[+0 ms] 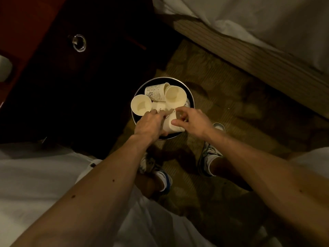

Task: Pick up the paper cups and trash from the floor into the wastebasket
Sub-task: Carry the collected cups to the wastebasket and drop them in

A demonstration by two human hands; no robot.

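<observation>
Head view: at mid-frame the round wastebasket (192, 102) stands on the carpet (231, 97). Both hands meet over its near rim around one paper cup (173, 127), which lies on its side, long axis roughly left to right. The left hand (151, 123) grips it from the left, thumb beneath. The right hand (191, 122) lays its thumb on it, fingers curled above; I cannot tell whether it grips.

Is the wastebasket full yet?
Nearly full: the wastebasket holds paper cups piled to its rim, one overhanging the left edge.
</observation>
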